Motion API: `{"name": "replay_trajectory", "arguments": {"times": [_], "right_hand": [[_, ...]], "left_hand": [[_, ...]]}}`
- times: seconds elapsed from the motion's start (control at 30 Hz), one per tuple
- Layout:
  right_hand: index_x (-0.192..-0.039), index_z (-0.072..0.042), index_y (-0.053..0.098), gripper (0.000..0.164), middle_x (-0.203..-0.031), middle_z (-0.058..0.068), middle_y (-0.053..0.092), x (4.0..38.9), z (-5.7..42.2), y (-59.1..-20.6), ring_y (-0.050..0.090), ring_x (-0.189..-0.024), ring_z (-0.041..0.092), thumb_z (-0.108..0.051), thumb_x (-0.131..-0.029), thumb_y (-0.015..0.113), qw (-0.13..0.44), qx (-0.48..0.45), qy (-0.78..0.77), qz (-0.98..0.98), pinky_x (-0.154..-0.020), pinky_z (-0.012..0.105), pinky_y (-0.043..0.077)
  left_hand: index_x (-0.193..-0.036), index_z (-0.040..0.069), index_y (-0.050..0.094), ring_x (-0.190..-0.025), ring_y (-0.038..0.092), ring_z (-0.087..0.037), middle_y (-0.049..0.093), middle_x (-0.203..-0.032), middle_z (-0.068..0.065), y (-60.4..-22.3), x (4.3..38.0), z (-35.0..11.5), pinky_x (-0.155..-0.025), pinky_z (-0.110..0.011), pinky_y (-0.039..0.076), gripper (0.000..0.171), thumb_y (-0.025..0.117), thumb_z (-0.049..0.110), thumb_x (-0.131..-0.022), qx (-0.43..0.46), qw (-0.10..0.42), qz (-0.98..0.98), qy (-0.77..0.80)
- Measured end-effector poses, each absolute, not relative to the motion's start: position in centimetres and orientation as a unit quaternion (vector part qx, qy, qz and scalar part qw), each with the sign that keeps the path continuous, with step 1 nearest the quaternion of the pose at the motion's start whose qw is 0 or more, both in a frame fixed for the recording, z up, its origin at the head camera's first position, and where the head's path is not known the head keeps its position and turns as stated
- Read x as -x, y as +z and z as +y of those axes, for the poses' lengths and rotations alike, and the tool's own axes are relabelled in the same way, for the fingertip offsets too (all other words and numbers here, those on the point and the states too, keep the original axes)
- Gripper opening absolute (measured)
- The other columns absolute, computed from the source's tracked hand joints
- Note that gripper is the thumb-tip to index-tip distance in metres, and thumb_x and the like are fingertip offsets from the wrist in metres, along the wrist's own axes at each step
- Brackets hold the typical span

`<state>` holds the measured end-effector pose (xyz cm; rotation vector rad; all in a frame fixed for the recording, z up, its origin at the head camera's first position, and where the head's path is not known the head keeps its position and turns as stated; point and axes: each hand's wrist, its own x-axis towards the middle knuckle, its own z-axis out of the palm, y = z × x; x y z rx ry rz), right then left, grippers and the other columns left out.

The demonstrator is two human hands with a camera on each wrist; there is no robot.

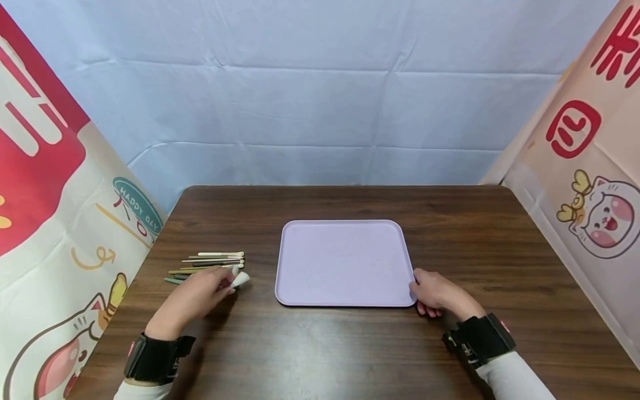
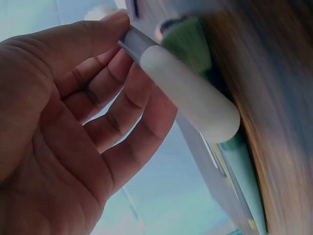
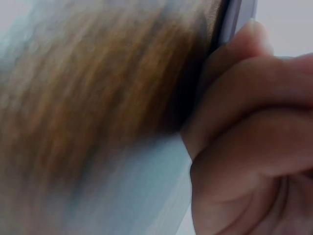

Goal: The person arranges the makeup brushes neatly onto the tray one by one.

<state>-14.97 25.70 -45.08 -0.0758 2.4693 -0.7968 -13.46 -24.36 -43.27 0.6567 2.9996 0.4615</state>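
Note:
My left hand [image 1: 200, 291] pinches a short makeup brush [image 2: 190, 93] between thumb and fingertips at its silver collar. Its thick white handle slants down toward the table, and pale bristles show past the thumb. Just beneath it in the left wrist view lies a green makeup brush [image 2: 190, 46] with green bristles. At the right, my right hand [image 1: 437, 291] grips the lilac tray [image 1: 345, 266] by its right edge near the front corner, with the thumb at the rim. The tray lies flat on the table.
Several slim makeup brushes [image 1: 215, 263] lie side by side left of the tray, partly covered by my left hand. The dark wooden table [image 1: 320, 350] is bounded by a pale blue cloth [image 1: 320, 122] behind and printed cloths on both sides.

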Motion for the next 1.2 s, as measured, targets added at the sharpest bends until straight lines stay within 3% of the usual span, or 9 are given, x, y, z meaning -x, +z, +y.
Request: {"name": "replay_trajectory", "arguments": {"times": [0.3,0.63,1.2], "right_hand": [[-0.090,-0.004,0.046,0.011,-0.058,0.007,0.059,15.0,25.8,-45.2,0.049,-0.040,0.013,-0.008,-0.100,0.042,0.266,0.028,-0.296,0.917,-0.040,0.026,0.042],[-0.094,-0.003,0.047,0.011,-0.059,0.007,0.060,15.1,25.8,-45.1,0.049,-0.041,0.013,-0.009,-0.101,0.042,0.271,0.025,-0.302,0.913,-0.041,0.026,0.041],[-0.094,-0.002,0.048,0.011,-0.059,0.008,0.061,15.0,25.7,-45.0,0.049,-0.041,0.013,-0.009,-0.101,0.041,0.272,0.018,-0.304,0.913,-0.041,0.025,0.040]], "left_hand": [[-0.093,0.010,0.066,-0.070,0.054,-0.009,0.062,-0.081,0.004,-43.1,14.7,-21.8,-0.063,-0.033,0.047,0.013,0.078,0.011,-0.088,-0.201,-0.035,0.970,0.133],[-0.092,0.007,0.065,-0.067,0.050,-0.013,0.056,-0.078,0.001,-43.1,15.9,-18.9,-0.062,-0.032,0.046,0.014,0.077,0.014,-0.090,-0.179,-0.045,0.973,0.136],[-0.096,0.005,0.068,-0.066,0.058,-0.013,0.067,-0.083,-0.004,-42.1,17.5,-14.4,-0.061,-0.031,0.050,0.014,0.074,0.018,-0.094,-0.113,0.012,0.972,0.204]]}}
